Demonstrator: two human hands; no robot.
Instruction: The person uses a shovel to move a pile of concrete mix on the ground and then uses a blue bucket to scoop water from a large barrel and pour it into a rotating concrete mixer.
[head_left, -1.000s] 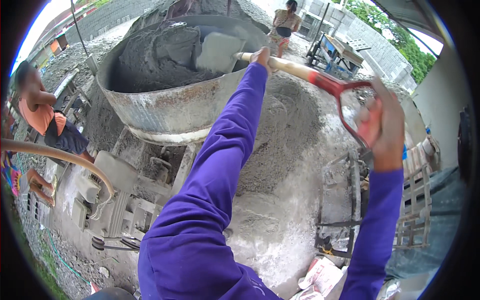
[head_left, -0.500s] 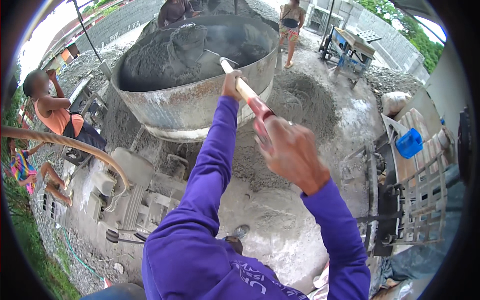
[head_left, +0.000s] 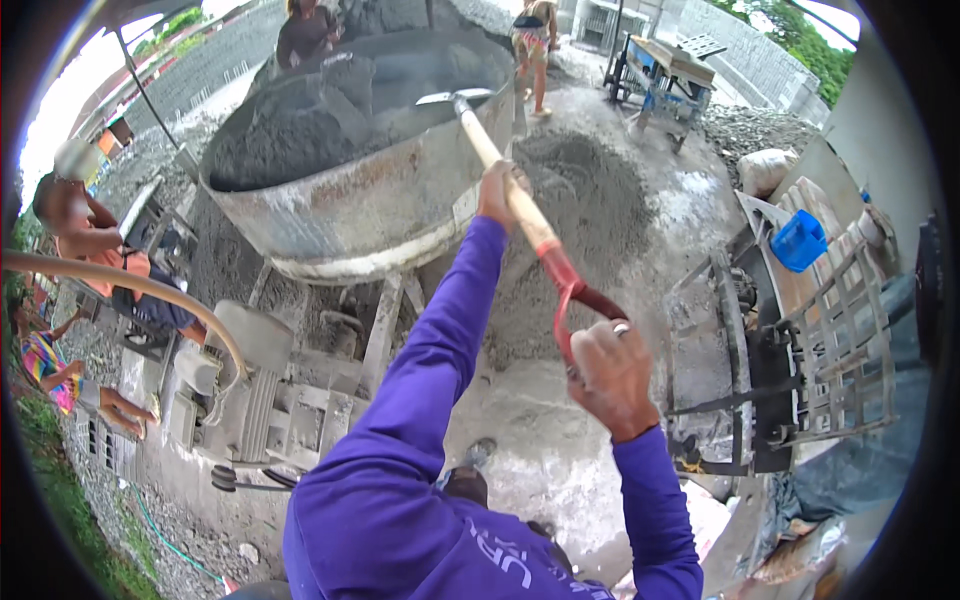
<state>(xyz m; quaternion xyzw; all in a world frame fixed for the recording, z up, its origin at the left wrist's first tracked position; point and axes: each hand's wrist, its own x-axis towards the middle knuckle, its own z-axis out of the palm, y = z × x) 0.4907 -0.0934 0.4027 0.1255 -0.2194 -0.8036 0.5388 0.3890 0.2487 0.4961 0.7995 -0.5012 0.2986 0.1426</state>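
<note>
Left of the metal drum, the hose could snag a passing leg. By the drum's right rim is the shovel's blade; swung low, it could strike metal. Before the drum's right wall, the left hand grips the shaft; farther right of the drum, the right hand clasps the red handle, where slackness could let the blade twist.

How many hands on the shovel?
2: left hand around the wooden shaft, right hand on the red handle. No other hand shows on the shovel.
</note>
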